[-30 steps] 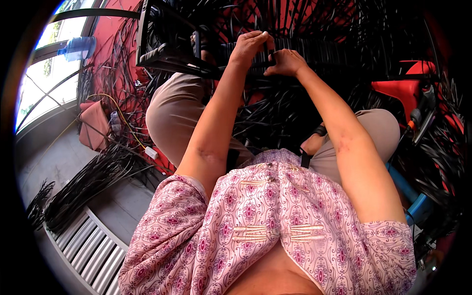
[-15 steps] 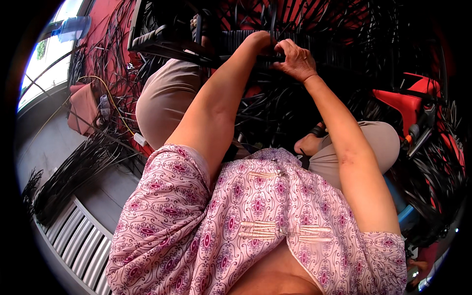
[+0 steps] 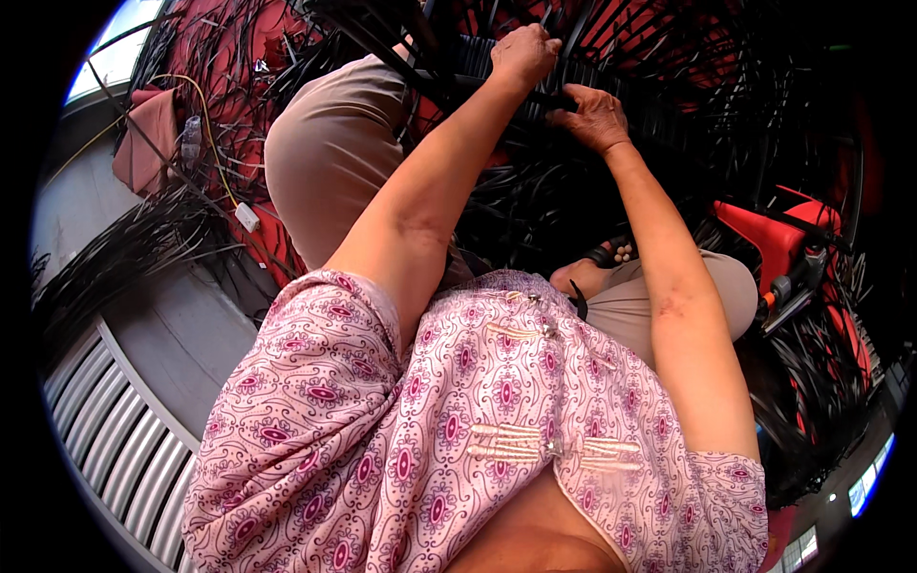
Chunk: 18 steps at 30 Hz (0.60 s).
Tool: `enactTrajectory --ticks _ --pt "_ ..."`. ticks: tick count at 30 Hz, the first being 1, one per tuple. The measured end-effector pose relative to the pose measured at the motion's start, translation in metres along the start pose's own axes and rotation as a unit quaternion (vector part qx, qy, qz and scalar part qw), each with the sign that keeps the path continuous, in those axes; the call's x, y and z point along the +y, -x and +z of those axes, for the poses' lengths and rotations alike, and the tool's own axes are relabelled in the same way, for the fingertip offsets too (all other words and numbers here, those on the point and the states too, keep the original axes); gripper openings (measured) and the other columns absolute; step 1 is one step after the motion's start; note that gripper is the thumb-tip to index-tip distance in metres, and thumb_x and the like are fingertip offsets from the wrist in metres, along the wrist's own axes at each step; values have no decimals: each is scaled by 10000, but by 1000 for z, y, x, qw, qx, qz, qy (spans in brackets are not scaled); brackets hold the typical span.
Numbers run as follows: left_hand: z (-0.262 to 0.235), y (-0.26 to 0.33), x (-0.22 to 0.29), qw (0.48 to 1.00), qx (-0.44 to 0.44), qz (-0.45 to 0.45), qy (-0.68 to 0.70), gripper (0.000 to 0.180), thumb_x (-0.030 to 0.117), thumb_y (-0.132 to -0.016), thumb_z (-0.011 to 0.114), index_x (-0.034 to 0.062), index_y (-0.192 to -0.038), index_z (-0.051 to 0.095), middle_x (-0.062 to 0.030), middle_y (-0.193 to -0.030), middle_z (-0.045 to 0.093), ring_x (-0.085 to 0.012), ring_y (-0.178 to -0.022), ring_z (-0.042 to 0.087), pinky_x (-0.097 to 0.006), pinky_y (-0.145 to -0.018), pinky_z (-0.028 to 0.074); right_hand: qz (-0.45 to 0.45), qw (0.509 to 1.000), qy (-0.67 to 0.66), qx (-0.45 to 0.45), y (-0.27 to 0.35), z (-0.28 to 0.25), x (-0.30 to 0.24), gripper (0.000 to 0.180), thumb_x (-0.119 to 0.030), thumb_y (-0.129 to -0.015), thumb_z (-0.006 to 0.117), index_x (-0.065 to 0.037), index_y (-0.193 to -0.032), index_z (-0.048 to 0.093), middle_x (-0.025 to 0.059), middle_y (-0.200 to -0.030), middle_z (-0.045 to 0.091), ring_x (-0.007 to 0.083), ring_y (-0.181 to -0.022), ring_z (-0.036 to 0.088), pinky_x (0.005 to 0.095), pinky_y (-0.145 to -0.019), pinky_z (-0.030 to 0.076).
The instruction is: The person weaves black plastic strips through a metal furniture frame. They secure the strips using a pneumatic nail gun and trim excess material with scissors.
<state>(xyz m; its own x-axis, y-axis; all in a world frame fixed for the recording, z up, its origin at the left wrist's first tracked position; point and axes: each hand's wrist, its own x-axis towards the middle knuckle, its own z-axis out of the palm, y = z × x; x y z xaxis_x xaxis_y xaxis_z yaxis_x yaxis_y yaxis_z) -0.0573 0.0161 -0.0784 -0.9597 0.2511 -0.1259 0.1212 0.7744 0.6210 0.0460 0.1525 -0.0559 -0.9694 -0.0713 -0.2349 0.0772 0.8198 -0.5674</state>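
Both my hands work at a dark woven frame (image 3: 468,59) laced with black flat strips, in front of my knees. My left hand (image 3: 525,54) is closed in a pinch around a black strip (image 3: 547,14) that rises from its fingertips. Slightly lower and to its right, my right hand (image 3: 594,116) has its fingers bent and pressed at the frame's near edge; what lies between them is hidden in the dark. Many loose strips (image 3: 611,29) fan out beyond the hands.
A bundle of black strips (image 3: 124,253) and a grey slatted bench (image 3: 110,411) are at left. A brown cloth (image 3: 148,143) and a yellow cord with a white end (image 3: 246,218) lie nearby. At right stand a red plastic piece (image 3: 764,234) and a dark tool (image 3: 791,291).
My left hand has lifted away from the frame, drawing a strip upward. My right hand has shifted slightly right and down, staying at the frame's edge. The view has tilted a little.
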Motion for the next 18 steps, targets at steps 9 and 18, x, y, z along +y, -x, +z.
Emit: enactTrajectory --ticks 9,18 --pt "42 140 -25 941 97 -200 256 258 244 -923 576 20 -933 705 -119 -788 697 -272 -768 672 -347 -771 523 12 998 7 -58 -12 4 2 364 -390 -713 699 -195 -1021 713 136 -921 707 337 -931 669 417 -817 519" --pt "80 103 -69 949 -43 -66 306 331 311 -793 779 143 -1074 739 -59 -1130 662 -264 -1089 625 -365 -935 493 -24 999 -15 -37 -17 12 8 424 -346 -693 777 -125 -1050 718 67 -758 676 181 -712 647 316 -694 490"
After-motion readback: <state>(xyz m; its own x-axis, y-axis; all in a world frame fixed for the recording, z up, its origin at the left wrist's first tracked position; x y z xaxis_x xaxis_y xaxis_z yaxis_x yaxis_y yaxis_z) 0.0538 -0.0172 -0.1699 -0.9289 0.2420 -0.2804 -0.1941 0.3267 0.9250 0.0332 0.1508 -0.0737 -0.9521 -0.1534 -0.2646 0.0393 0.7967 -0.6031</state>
